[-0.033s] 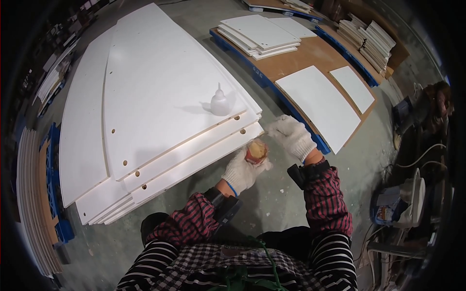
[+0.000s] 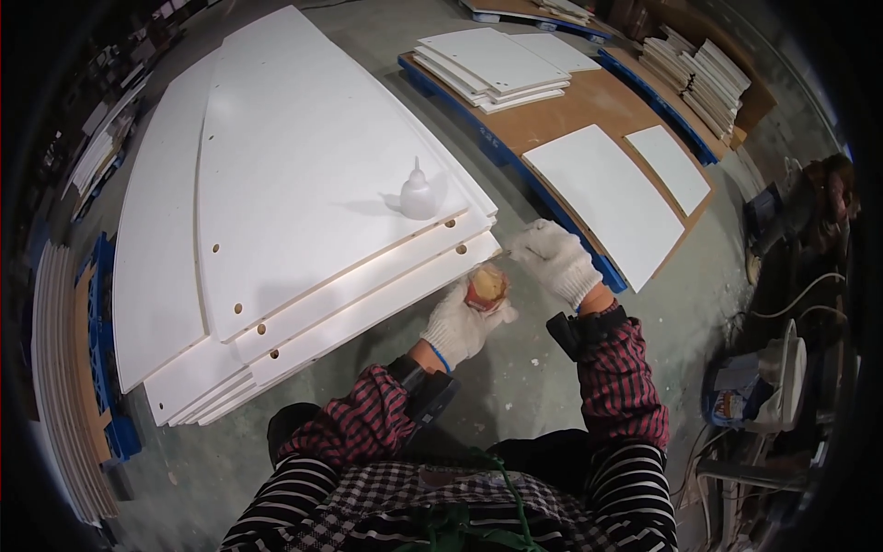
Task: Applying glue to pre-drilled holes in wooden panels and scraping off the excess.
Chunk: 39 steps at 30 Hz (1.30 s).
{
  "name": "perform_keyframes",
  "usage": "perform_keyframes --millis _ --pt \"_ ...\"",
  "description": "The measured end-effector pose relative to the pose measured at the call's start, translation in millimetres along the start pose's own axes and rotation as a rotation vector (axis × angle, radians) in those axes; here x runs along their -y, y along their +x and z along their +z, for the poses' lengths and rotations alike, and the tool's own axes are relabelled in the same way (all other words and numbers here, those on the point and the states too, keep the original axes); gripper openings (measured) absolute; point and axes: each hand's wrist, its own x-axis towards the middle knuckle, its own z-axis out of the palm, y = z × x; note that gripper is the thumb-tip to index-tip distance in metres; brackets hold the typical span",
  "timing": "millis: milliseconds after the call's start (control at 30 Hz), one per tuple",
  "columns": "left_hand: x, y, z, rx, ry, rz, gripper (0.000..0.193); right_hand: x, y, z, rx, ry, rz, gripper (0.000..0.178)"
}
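Observation:
My left hand point(image 2: 458, 328), in a white knit glove, is closed round a small reddish container point(image 2: 487, 287) with tan, paste-like stuff on top. The fingers of my right hand point(image 2: 558, 262), gloved alike, are pinched together by the near right corner of the stacked white boards point(image 2: 386, 283). What they hold, if anything, is too small to make out. Several round holes show along the boards' near edges. A white squeeze bottle point(image 2: 418, 197) with a thin nozzle stands upright on the top board point(image 2: 303, 138), beyond my hands.
On the right a brown-topped blue pallet point(image 2: 561, 120) bears a stack of white panels point(image 2: 487, 64) and a large single panel point(image 2: 598, 198). A white bucket point(image 2: 782, 377) stands at the right among cables. Upright boards point(image 2: 69, 368) line the left. Another person point(image 2: 819, 202) sits far right.

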Motion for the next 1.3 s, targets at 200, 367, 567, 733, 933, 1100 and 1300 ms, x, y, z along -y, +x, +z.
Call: perform_keyframes --millis 200,367,567,733,933,1100,1300 --pt "-0.5 0.7 -1.3 0.008 0.003 -0.033 0.041 -4.3 -18.5 -3.6 0.027 -0.014 0.04 0.014" --pt "-1.0 -3.3 2.0 0.011 0.023 -0.011 0.04 4.6 -27.4 -3.6 0.055 -0.019 0.076 0.014" --pt "-2.8 -6.5 2.3 0.007 0.013 0.001 0.039 8.9 -43.1 1.5 -0.019 0.027 0.091 0.018" --pt "-5.1 -11.4 4.9 -0.003 0.011 0.035 0.041 33.3 -49.7 3.0 0.025 0.31 0.484 0.025" --pt "-7.6 -12.3 0.3 0.013 -0.015 0.034 0.042 56.5 -52.2 -1.4 -0.058 -0.017 0.254 0.028" --pt "-14.8 -11.1 -8.5 0.034 -0.055 0.039 0.04 63.1 -67.3 2.2 -0.054 -0.017 0.292 0.026" --pt "-13.0 -18.3 -7.7 0.004 -0.008 0.028 0.038 53.3 -73.3 11.0 -0.044 0.047 0.347 0.017"
